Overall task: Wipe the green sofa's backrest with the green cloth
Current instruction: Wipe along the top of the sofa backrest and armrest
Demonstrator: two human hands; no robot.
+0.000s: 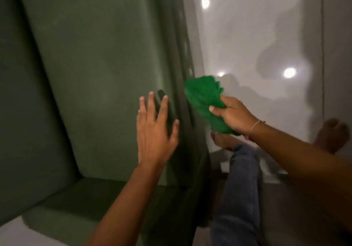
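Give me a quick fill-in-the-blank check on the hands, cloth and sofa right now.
1. The green cloth is held in the ____ hand.
2. The left hand is open, fingers spread, over the green ____.
3. The wrist with a thin bracelet is the ____ one.

Missing words: right; sofa; right

Your single head view, tilted steeply down.
You look from close above at the sofa on your left and glossy floor on your right.
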